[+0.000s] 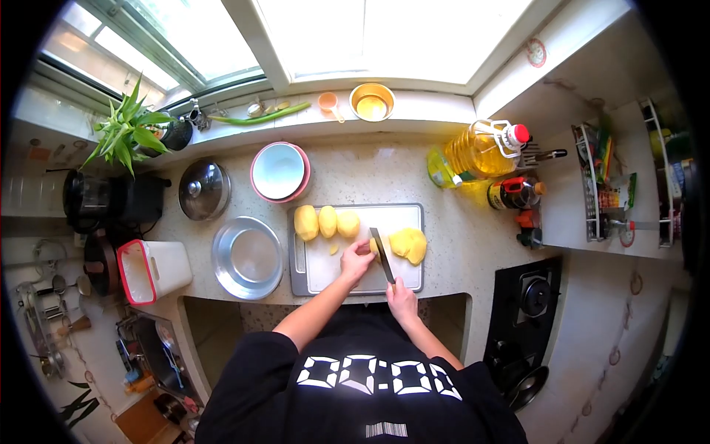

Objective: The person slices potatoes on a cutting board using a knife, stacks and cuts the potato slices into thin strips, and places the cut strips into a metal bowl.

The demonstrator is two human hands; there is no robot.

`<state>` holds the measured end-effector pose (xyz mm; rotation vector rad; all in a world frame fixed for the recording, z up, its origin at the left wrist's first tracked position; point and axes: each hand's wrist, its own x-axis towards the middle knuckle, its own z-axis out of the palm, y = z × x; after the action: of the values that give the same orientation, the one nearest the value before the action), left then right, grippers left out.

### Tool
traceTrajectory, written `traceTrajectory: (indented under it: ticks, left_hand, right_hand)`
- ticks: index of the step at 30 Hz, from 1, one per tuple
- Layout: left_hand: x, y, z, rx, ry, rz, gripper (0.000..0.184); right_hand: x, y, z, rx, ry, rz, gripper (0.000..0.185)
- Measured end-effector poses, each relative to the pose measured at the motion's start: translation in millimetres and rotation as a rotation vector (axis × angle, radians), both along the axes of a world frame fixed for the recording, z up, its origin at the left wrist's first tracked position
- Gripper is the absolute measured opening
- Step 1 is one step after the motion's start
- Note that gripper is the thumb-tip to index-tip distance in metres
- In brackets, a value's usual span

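A grey-rimmed white cutting board [325, 275] lies on the counter before me. My right hand [401, 300] is closed around the handle of a kitchen knife [381, 253], whose dark blade points away from me. Just left of the blade, my left hand [357, 260] grips a small piece of peeled potato [373, 246], partly hidden by the fingers and knife. Several peeled potatoes [328, 221] sit along the board's far left, with a small potato scrap [334, 250] below them. To the right of the knife rests a pile of cut potato [408, 245].
Left of the board stand a metal basin [248, 259], stacked bowls [279, 172] and a pot lid [204, 190]. An oil bottle [481, 152] and a dark sauce bottle [514, 193] are at the back right. A gas stove [523, 303] is on the right.
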<state>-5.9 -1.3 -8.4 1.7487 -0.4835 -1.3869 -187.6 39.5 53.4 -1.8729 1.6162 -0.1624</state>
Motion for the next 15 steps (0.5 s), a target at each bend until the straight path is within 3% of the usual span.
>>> traceTrajectory:
  ticks: [8, 15]
  left_hand:
    - [-2.2, 0.5, -13.5, -0.040, 0.062, 0.012, 0.048]
    - [-3.2, -0.2, -10.4, 0.003, 0.018, 0.014, 0.046]
  right_hand:
    - [-12.4, -2.3, -3.3, -0.001, -0.069, -0.090, 0.023]
    - [-15.6, -0.8, 27.9, -0.007, -0.104, -0.046, 0.023]
